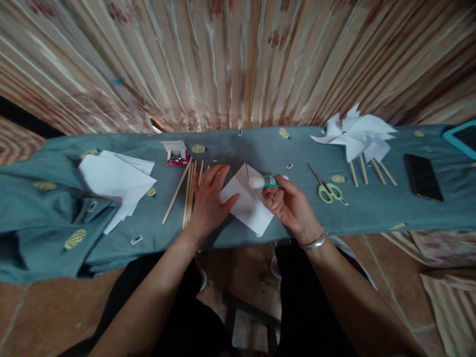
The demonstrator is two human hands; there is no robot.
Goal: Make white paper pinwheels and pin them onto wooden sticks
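Observation:
A square sheet of white paper (248, 206) lies turned cornerwise in front of me, with a dark slit or line near its far corner. My left hand (210, 198) is spread flat, its thumb on the paper's left edge and its fingers beside several wooden sticks (189, 191). In my right hand (292, 203) is a glue stick (269, 182) with a green label and white ends, held sideways over the right part of the paper. Right of that hand lie scissors (329, 192) with light green handles.
Finished paper pinwheels (357, 133) on sticks lie at the back right, near a black phone (424, 177) and a blue-edged device (463, 139). Folded white sheets (117, 181) rest at left. A small open red box (176, 154) holds shiny pins. A curtain (238, 64) hangs behind the cloth-covered table (256, 141).

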